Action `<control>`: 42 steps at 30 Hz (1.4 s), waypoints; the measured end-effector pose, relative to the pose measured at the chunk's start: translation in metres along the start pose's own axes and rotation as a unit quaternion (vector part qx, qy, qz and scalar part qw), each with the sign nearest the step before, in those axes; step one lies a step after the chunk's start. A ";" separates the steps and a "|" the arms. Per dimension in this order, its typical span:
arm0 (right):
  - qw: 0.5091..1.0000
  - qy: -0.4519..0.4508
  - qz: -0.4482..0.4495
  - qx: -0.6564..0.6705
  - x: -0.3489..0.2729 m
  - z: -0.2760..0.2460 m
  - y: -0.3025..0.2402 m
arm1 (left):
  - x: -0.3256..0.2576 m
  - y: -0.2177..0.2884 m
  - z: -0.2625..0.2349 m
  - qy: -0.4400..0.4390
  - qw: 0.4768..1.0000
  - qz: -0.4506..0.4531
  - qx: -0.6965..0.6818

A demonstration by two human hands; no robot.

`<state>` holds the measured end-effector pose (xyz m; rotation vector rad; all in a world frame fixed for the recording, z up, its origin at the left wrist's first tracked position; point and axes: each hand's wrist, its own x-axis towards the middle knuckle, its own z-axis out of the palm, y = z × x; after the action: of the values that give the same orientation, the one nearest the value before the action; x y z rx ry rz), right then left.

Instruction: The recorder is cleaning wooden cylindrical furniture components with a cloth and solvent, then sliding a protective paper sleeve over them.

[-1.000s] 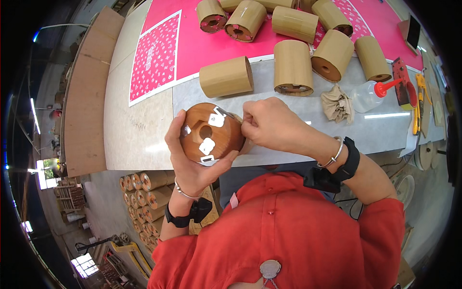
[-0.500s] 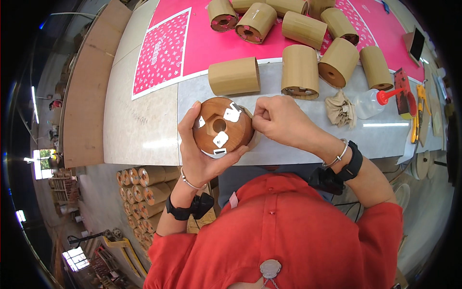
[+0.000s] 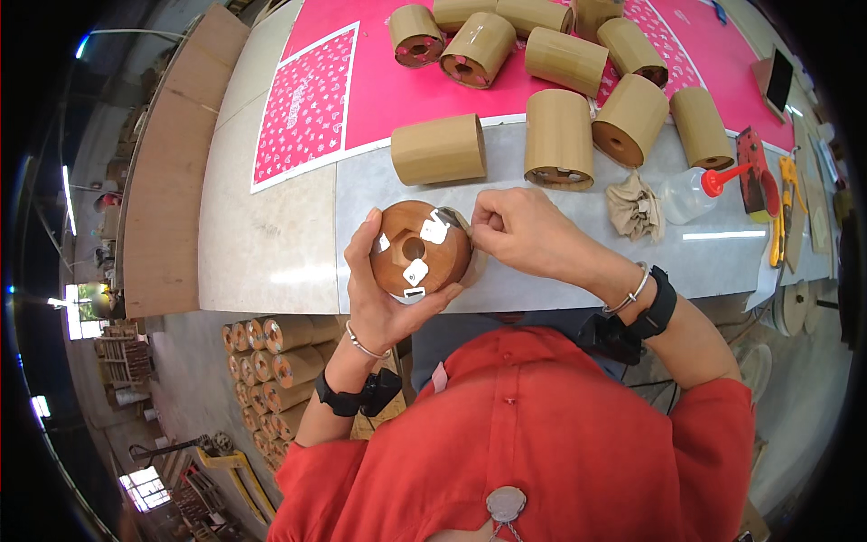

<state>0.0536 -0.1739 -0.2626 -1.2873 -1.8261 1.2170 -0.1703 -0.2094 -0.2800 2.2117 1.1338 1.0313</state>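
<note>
Left hand clamped around brown spool, round end face up, axis toward camera. Right hand just right of it, fingertips pinched on white tape tab at spool's upper rim. Beyond: cardboard rolls across bench.

Browns, pinks and red at the bench

The round wooden disc is reddish brown with white tags; the far cardboard tubes are tan; the sheet on the left is pink with a white speckled pattern; the bench is pale grey; the bottle on the right is clear with a red cap; the shirt is red
</note>
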 end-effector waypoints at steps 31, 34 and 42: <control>0.968 0.065 -0.193 -0.148 0.010 0.013 -0.032 | 0.007 -0.006 0.020 0.057 0.979 -0.081 -0.176; 0.986 0.043 -0.119 -0.110 0.002 0.001 -0.038 | -0.003 -0.008 0.027 0.066 0.971 -0.059 -0.220; 0.995 0.043 0.007 -0.094 -0.046 -0.032 -0.030 | -0.010 -0.011 0.063 0.046 0.996 -0.032 -0.065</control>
<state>0.0853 -0.2099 -0.2209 -1.4344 -1.9079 0.9985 -0.1303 -0.2143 -0.3309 2.0323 1.1371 1.1564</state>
